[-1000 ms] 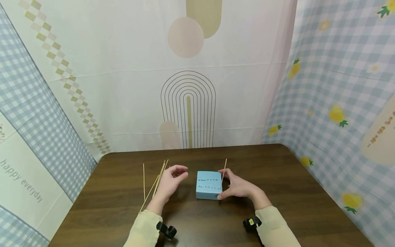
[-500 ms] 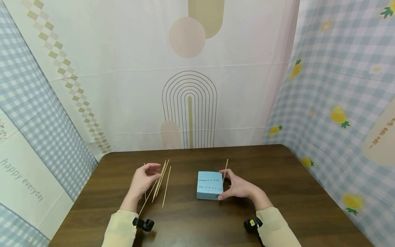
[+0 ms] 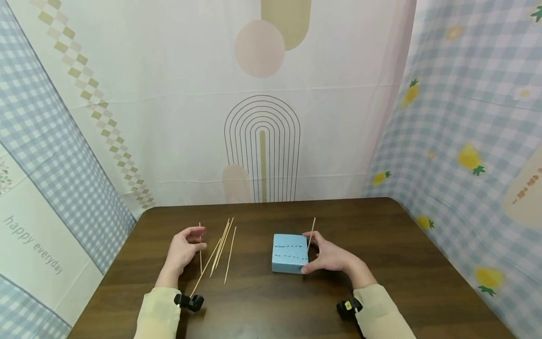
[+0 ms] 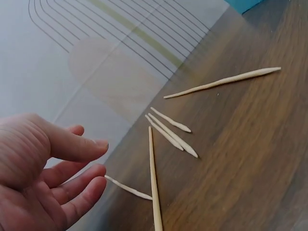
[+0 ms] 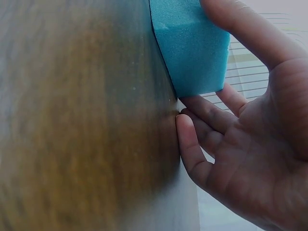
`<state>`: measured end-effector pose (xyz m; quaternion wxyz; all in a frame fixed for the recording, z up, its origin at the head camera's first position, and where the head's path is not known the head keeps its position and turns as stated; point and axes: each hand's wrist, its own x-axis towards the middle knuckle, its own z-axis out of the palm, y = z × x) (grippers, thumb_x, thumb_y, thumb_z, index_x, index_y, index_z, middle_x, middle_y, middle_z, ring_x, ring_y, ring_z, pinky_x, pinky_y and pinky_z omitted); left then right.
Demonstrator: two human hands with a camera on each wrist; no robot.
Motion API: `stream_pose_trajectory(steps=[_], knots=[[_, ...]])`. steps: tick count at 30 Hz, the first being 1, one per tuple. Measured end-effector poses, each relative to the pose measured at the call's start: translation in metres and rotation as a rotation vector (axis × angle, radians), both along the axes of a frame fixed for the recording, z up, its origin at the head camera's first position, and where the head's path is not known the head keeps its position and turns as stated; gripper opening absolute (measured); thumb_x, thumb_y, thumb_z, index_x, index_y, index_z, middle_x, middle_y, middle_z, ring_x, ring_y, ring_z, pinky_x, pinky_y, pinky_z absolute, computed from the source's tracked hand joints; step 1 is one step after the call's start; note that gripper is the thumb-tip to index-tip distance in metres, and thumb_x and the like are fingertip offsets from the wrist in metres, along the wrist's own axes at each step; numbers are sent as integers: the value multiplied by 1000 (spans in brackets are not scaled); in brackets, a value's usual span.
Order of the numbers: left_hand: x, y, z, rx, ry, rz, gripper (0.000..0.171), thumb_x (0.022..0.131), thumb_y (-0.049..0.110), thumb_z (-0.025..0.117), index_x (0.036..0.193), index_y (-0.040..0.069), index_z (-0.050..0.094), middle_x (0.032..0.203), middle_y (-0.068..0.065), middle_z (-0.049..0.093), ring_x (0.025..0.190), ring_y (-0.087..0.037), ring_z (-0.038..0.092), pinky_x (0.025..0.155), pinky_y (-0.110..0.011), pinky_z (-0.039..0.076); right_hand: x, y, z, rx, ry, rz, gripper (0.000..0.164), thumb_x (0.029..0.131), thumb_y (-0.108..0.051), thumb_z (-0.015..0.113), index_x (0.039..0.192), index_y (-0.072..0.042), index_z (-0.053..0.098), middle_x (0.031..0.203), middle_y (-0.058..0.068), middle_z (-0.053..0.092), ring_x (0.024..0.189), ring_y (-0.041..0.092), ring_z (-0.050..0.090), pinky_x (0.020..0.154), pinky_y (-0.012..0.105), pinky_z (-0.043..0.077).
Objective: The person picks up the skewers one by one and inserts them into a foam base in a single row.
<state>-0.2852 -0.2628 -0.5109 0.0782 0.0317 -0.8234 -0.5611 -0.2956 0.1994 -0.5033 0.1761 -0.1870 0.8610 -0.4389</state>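
My right hand [image 3: 330,256] grips the right side of a light blue foam block [image 3: 290,253], thumb at the front and fingers behind. Two rows of dark marks run across its top. A thin wooden skewer [image 3: 312,230] rises at a slant by the block's right edge; its lower end is hard to make out. On the left, my left hand [image 3: 182,249] hovers by the leftmost skewer [image 3: 201,256], its thumb and fingers apart with nothing between them. In the left wrist view that skewer [image 4: 129,189] has one end close to the fingertips.
Several more skewers [image 3: 221,247] lie loosely grouped on the dark wooden table [image 3: 254,306], between the left hand and the block. One skewer [image 3: 230,254] lies apart on their right. A patterned cloth [image 3: 190,141] hangs behind the table, with checked cloth on both sides.
My left hand has moved left, away from the block and across the group of skewers to the leftmost one. The right hand stays on the foam block.
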Motion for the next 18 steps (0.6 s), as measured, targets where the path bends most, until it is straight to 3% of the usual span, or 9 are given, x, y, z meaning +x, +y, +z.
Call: stream_pose_trajectory(steps=[5,13,18], knots=[[2,-4,-1,-31,-15,14,55,83,-14,79,136,-6,66,131,-29,66,114,-39,63,81,-23,49,-1,0,0,-2,-1,1,107,80,-32,97,160,-8,30,165,29,35,153,43,33,118,65,34],[6,-6,0,-87,-90,-12,66,79,-15,80,141,-4,62,138,-29,60,123,-42,58,97,-44,45,-1,0,-1,-10,-12,8,107,80,-32,96,161,-10,30,166,28,34,153,42,34,118,64,35],[5,-5,1,-106,-109,-18,68,78,-16,80,143,-3,61,139,-28,59,124,-42,56,100,-52,46,0,0,-1,-15,-7,16,107,80,-31,96,161,-8,30,165,28,35,153,42,33,118,63,36]])
